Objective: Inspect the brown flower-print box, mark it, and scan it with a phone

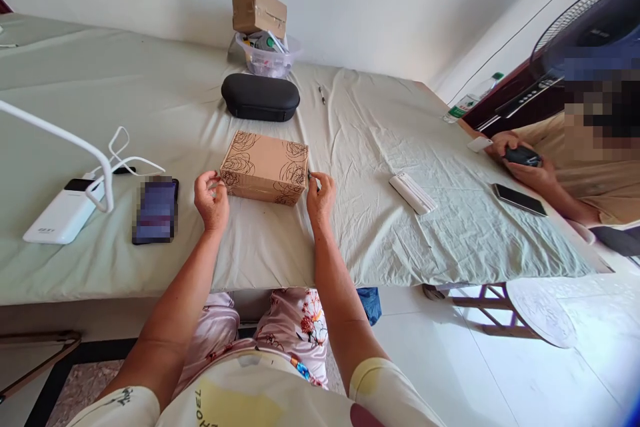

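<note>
Left grip (211,203), right grip (321,197) pinching patterned box (265,163) at ends, long axis crosswise, right end slightly nearer

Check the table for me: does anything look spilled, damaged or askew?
Nothing looks spilled or damaged. The tablecloth does look untidy: it is rumpled, with many creases toward the right. The patterned box, between the left hand and right hand, shows no obvious dents or tears.
</note>
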`<move>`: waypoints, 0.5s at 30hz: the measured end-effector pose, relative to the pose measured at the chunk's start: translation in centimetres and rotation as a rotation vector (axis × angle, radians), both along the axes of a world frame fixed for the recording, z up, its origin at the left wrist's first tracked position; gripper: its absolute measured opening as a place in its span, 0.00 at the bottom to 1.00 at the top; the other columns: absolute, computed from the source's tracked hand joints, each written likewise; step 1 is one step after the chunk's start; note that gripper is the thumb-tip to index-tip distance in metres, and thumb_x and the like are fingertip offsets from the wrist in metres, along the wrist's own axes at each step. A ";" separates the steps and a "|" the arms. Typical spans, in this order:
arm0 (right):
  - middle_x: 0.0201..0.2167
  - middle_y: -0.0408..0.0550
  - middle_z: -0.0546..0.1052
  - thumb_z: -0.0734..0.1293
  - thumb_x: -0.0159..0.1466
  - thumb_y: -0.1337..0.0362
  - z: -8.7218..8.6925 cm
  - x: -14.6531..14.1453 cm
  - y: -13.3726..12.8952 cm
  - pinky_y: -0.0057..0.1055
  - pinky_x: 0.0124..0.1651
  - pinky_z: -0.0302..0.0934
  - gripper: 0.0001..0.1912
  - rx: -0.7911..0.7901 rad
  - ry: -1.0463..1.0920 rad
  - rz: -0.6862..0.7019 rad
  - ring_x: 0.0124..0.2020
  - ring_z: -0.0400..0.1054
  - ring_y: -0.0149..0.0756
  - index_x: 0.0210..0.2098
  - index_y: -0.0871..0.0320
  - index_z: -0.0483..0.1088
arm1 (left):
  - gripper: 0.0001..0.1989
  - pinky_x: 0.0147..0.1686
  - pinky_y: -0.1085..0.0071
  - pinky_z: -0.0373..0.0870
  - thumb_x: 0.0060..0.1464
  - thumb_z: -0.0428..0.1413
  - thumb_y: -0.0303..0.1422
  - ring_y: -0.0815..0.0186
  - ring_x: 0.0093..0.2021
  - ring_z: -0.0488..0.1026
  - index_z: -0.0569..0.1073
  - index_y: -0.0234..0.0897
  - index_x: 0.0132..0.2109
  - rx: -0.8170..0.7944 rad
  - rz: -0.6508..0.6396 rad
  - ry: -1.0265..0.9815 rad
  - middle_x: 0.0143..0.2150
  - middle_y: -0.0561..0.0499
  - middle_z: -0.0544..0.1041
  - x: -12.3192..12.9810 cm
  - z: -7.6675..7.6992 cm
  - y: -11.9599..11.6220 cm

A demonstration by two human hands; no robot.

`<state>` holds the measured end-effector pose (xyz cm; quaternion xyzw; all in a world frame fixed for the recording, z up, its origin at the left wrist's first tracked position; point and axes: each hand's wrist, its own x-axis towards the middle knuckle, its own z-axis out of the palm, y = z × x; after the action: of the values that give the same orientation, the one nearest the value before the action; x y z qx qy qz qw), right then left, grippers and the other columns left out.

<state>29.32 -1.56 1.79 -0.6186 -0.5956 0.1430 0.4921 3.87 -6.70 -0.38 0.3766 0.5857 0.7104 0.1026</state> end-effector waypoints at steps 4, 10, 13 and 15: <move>0.61 0.56 0.77 0.64 0.67 0.63 -0.7 0.7 0.3 0.49 0.68 0.57 0.15 -0.230 -0.200 -0.089 0.64 0.64 0.48 0.47 0.54 0.82 | 0.12 0.46 0.68 0.76 0.56 0.56 0.32 0.62 0.47 0.79 0.73 0.39 0.48 -0.089 -0.023 0.035 0.47 0.46 0.79 0.1 -0.3 0.0; 0.62 0.62 0.76 0.68 0.66 0.61 -2.0 1.5 0.6 0.59 0.69 0.54 0.21 -0.254 -0.270 -0.096 0.66 0.63 0.55 0.56 0.59 0.78 | 0.09 0.42 0.70 0.74 0.55 0.55 0.32 0.63 0.43 0.78 0.75 0.39 0.44 -0.118 0.005 0.050 0.41 0.49 0.79 0.5 0.1 -0.3; 0.64 0.65 0.74 0.68 0.65 0.60 -2.4 2.1 1.0 0.61 0.70 0.53 0.22 -0.256 -0.268 -0.160 0.67 0.63 0.57 0.57 0.59 0.77 | 0.08 0.39 0.70 0.73 0.54 0.55 0.32 0.63 0.41 0.77 0.75 0.39 0.42 -0.121 0.014 0.057 0.40 0.50 0.79 0.6 0.2 -0.5; 0.64 0.64 0.74 0.68 0.66 0.58 -2.5 2.4 1.2 0.60 0.70 0.54 0.20 -0.203 -0.230 -0.190 0.68 0.63 0.55 0.55 0.58 0.77 | 0.08 0.39 0.70 0.72 0.53 0.55 0.31 0.63 0.40 0.77 0.76 0.39 0.41 -0.122 0.012 0.059 0.39 0.50 0.79 0.8 0.2 -0.6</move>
<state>31.70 -0.33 -0.74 -0.7309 -0.5693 0.0834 0.3672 4.62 -7.34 -0.14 0.3870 0.6330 0.6624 0.1038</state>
